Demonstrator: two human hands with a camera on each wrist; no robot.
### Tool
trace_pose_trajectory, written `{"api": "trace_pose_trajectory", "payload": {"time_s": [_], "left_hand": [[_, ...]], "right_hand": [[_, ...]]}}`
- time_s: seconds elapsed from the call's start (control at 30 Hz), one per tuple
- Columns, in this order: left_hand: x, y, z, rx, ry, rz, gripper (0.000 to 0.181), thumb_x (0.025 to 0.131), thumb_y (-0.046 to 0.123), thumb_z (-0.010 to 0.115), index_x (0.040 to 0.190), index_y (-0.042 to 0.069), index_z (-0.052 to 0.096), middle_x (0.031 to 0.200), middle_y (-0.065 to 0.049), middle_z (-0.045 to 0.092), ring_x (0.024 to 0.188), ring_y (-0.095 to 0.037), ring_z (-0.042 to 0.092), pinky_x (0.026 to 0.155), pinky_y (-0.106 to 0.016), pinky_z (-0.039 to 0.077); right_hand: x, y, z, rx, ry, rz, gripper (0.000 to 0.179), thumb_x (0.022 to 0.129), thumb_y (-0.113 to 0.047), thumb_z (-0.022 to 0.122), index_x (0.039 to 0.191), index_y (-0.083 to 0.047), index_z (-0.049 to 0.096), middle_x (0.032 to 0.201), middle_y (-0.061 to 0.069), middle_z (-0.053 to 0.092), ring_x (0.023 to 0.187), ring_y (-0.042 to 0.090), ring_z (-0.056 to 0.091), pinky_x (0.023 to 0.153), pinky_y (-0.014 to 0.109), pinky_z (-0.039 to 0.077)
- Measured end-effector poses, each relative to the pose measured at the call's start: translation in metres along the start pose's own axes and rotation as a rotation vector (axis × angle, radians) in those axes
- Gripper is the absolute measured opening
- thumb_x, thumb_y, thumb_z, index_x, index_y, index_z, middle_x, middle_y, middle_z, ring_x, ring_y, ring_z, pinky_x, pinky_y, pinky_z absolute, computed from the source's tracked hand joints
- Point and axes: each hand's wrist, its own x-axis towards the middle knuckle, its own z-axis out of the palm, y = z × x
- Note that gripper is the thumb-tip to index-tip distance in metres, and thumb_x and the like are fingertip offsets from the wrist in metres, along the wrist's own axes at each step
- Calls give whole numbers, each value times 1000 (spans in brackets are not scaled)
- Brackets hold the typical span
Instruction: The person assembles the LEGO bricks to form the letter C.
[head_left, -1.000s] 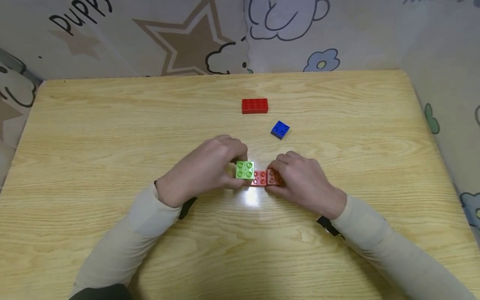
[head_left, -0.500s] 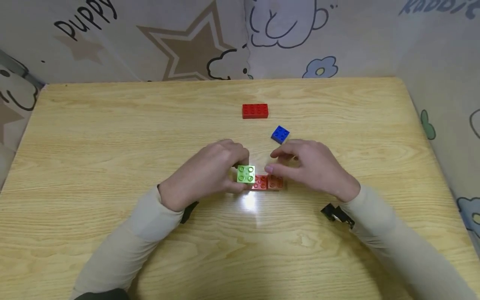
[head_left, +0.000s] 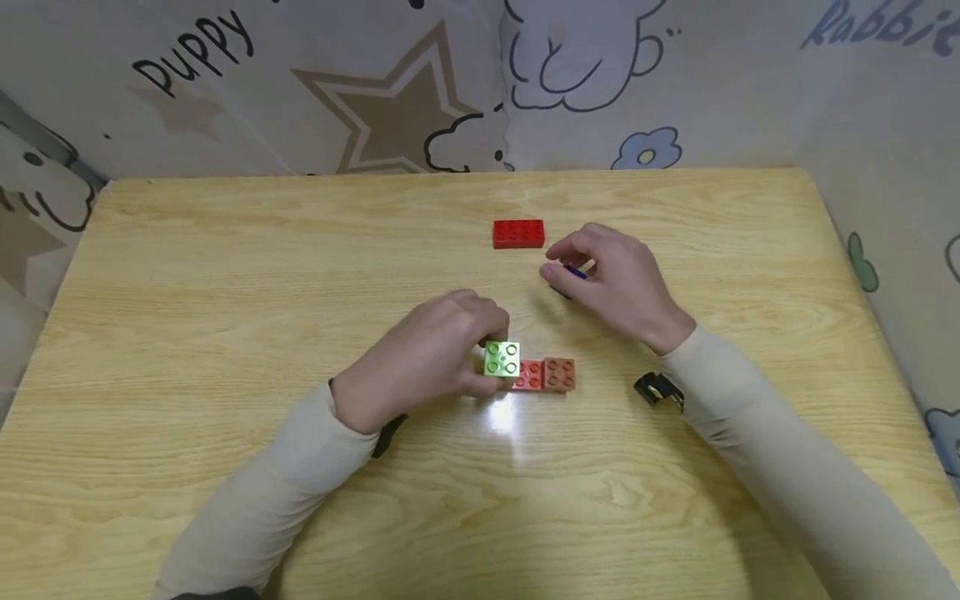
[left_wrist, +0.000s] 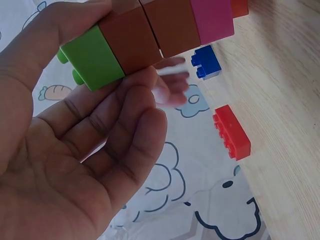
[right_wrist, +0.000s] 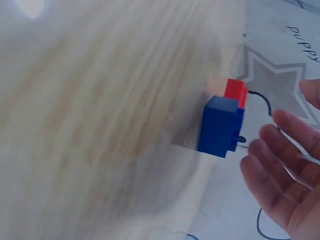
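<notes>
In the head view, my left hand (head_left: 431, 358) grips a bright green brick (head_left: 502, 359) that tops a joined block assembly. Reddish studs (head_left: 529, 375) and a brown brick (head_left: 559, 375) show to its right. The left wrist view reveals brown bricks (left_wrist: 172, 26), a magenta brick (left_wrist: 214, 19) and a bit of an orange brick (left_wrist: 240, 8) in line with the green one. Over the small blue brick (right_wrist: 218, 127) hovers my right hand (head_left: 618, 283), its fingers loosely bent. A gap separates fingers and brick in the right wrist view; the hand partly covers the brick from above.
A longer red brick (head_left: 518, 234) lies beyond the blue one, left of the right hand. The wooden table (head_left: 262, 250) ends at a wall (head_left: 585, 133) printed with cartoon drawings. Black straps (head_left: 660, 389) sit at the wrists.
My right hand has let go of the brown brick end and moved away from me to the blue brick. The left hand still holds the assembly. The head view has tilted slightly upward.
</notes>
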Motion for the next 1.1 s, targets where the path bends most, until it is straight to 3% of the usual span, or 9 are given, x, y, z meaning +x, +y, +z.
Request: {"api": "trace_pose_trajectory", "payload": {"time_s": [0.2, 0.37, 0.57, 0.8, 1.1], "left_hand": [[-2, -1, 2, 21, 15, 28, 37, 80, 22, 101, 93, 9, 69, 88, 3, 65, 86, -17, 58, 76, -31, 52], [-2, 0, 1, 47, 22, 45, 36, 81, 25, 100, 92, 10, 69, 88, 4, 65, 85, -16, 59, 75, -31, 52], [-3, -1, 0, 42, 18, 42, 36, 81, 26, 100, 92, 10, 70, 89, 4, 66, 85, -16, 59, 77, -31, 53], [-2, -1, 1, 35, 15, 46, 35, 81, 25, 100, 91, 10, 70, 88, 4, 66, 86, -16, 60, 76, -30, 53], [-1, -1, 0, 38, 6, 27, 34, 81, 24, 101, 91, 11, 71, 88, 4, 66, 87, -16, 60, 77, -31, 53]], "right_hand": [[23, 5, 8, -115, -6, -83, 42, 101, -29, 81, 131, -1, 73, 121, 18, 69, 108, 37, 61, 91, 51, 50], [42, 10, 11, -168, -82, -74, 57, 98, -31, 84, 143, -1, 65, 134, 20, 65, 127, 40, 55, 107, 56, 46], [60, 7, 15, -206, -170, -59, 61, 99, -32, 83, 150, -4, 62, 138, 20, 63, 131, 40, 54, 110, 55, 45], [73, 6, 19, -230, -240, -35, 58, 100, -29, 82, 149, -5, 63, 143, 22, 61, 135, 42, 53, 113, 58, 44], [83, 5, 26, -266, -241, -48, 48, 101, -26, 81, 142, -3, 68, 136, 23, 64, 124, 40, 51, 103, 54, 50]]}}
